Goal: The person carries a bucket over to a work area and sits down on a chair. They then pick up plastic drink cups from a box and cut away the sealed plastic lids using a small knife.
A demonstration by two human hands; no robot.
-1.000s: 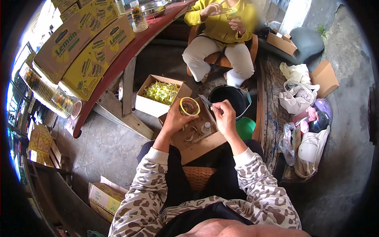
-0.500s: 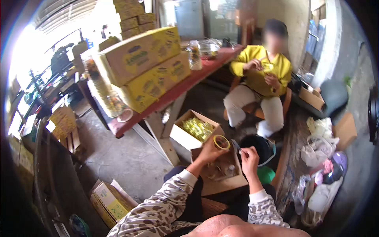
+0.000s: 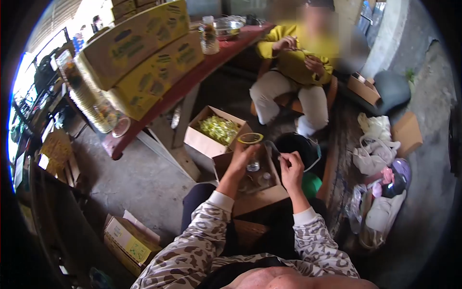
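Observation:
My left hand (image 3: 241,158) is wrapped round a clear plastic cup (image 3: 253,166) with a yellow rim, tilted over an open cardboard box (image 3: 260,195). To its right, my right hand (image 3: 291,166) pinches a small knife (image 3: 272,148), its blade pointing up and left towards the cup. A small clear bottle (image 3: 264,180) lies among scraps in the box. Just beyond stands another cardboard box (image 3: 199,140) filled with yellow-green strips (image 3: 219,129).
A red table (image 3: 168,96) on the left bears printed cartons (image 3: 156,72) and stacked cups (image 3: 89,98). A black bucket (image 3: 293,144) and green basin (image 3: 311,184) stand right. A co-worker in yellow (image 3: 293,67) sits opposite. Bags (image 3: 375,156) lie at right.
The view has swung up, then partly back down. The cup in my left hand has tipped so that its side now shows. My right hand still holds the knife nearby.

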